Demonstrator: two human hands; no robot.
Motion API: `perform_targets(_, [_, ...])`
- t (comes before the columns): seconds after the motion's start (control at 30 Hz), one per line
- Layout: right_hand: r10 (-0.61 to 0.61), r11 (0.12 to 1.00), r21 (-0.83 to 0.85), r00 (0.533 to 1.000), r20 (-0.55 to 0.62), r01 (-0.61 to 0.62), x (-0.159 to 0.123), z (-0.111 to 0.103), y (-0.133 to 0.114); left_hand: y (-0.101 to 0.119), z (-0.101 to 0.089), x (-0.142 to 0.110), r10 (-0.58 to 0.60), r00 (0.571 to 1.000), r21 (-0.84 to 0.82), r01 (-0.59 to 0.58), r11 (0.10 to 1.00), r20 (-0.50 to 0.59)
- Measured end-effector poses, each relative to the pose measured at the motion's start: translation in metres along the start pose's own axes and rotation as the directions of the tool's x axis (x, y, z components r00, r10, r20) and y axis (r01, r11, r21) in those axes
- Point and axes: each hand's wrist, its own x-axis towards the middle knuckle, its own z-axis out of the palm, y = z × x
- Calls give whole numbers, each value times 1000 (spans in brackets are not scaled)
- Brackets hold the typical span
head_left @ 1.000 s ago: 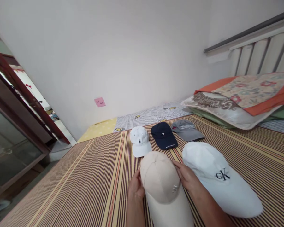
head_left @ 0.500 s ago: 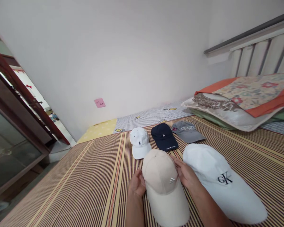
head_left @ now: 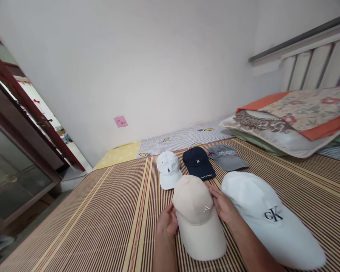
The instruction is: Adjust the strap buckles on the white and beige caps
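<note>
A beige baseball cap with a small pale mark near its brim is between my two hands, its brim toward me. My left hand grips its left side, and my right hand has its fingers on the right side. Just beyond it sits a small white cap with a dark logo. A navy cap and a grey cap stand in the same back row. To the right of my right hand lies a large white cap with black "CK" letters.
Everything rests on a striped bamboo mat. Pillows under an orange floral cover lie at the back right, near a radiator. A white wall rises behind, and a wood-framed glass door is at the left.
Both hands have moved the beige cap slightly away from me, toward the back row, and its whole brim now shows. The other caps stay put while the view shifts a little.
</note>
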Motion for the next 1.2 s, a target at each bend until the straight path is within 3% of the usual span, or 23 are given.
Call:
perform_targets(0.37, [31,996,-84,999,41,-27,-9,3,-3,-1,4,-3,20,996,12,-21,1000,89])
perform_targets(0.63, [-21,969,-245,1000,-12,18,-6,0,-1,-3,1,-5,39,996,99,-46,994,77])
perform_targets(0.77, [-89,939,-338,994,-63,63,0,-2,1,-6,1,-6,99,995,191,-98,977,3])
perform_targets(0.97, [-222,840,-527,969,-112,132,0,-5,1,-13,-10,-3,320,928,340,-244,908,-190])
perform_targets(1.2, [-332,647,-734,943,-28,207,-39,3,-21,-11,-8,-17,359,914,435,-251,865,-187])
